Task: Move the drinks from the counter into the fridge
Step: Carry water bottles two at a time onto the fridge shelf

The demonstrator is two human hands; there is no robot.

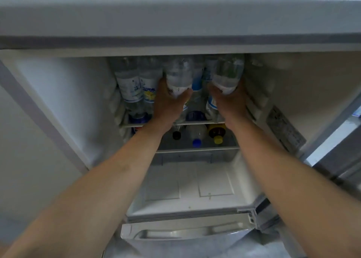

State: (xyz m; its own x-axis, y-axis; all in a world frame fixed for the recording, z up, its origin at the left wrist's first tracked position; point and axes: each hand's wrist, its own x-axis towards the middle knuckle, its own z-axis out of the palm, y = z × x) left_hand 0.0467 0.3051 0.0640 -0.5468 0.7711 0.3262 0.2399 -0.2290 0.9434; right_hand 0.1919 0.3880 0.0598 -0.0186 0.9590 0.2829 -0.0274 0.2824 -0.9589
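Observation:
I look down into an open fridge point(64, 93). My left hand point(168, 105) grips the base of a clear water bottle point(178, 76) and holds it over the upper shelf point(175, 123). My right hand point(230, 101) grips a second clear water bottle point(227, 75) in the same way, further right. Several more water bottles lie on that shelf, two of them point(134, 88) to the left of my hands. Both held bottles point into the fridge; their caps are hidden.
On the lower shelf point(195, 150) lie bottles with a black cap point(176, 135), a blue cap point(196, 142) and a yellow cap point(218, 139). Below is a white drawer point(187, 195). The fridge door point(336, 136) stands open at the right.

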